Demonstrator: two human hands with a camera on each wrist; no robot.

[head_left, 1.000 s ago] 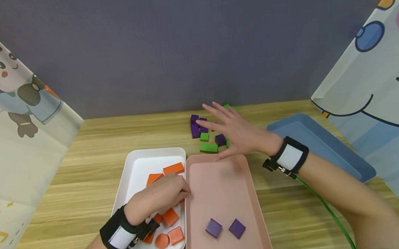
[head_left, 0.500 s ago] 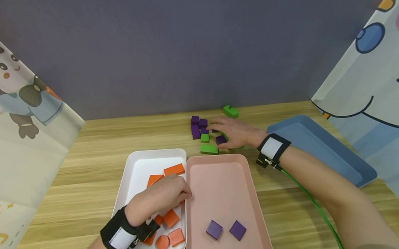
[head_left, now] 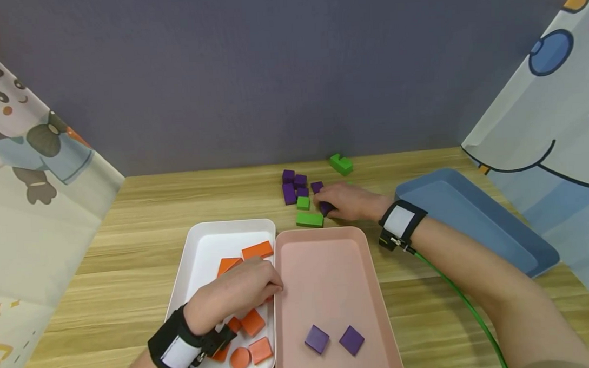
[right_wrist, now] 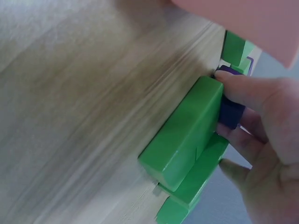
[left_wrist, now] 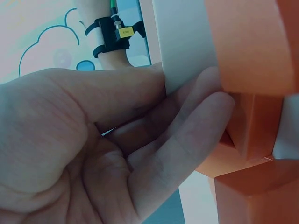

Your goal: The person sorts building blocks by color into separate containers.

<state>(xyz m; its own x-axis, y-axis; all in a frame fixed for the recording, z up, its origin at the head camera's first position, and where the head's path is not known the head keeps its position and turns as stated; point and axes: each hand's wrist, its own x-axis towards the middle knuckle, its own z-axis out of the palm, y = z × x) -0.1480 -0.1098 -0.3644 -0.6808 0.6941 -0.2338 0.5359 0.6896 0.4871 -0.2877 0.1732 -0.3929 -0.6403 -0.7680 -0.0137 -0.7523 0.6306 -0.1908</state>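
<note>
At the back of the table my right hand (head_left: 351, 201) pinches a dark purple cube (right_wrist: 232, 112) between thumb and fingers. Green blocks (right_wrist: 182, 140) lie right beside these fingertips in the right wrist view. More purple blocks (head_left: 288, 194), a green cube (head_left: 303, 203) and a green bar (head_left: 310, 220) sit to the left of that hand. My left hand (head_left: 242, 288) bends over the right rim of the white tray (head_left: 197, 247) and grips it, with the thumb tip hidden behind the wall (left_wrist: 187, 42). Orange blocks (head_left: 253, 322) lie in the tray around this hand.
A pink tray (head_left: 327, 275) adjoins the white one and bears two purple cubes (head_left: 351, 340). A blue tray (head_left: 471, 221) stands at the right, beyond the right forearm. A notched green block (head_left: 341, 164) lies near the grey back wall (head_left: 291, 81).
My right hand, spread above the blocks at first, has come down among them, and its fingers have closed on a purple cube. The left hand has stayed in place.
</note>
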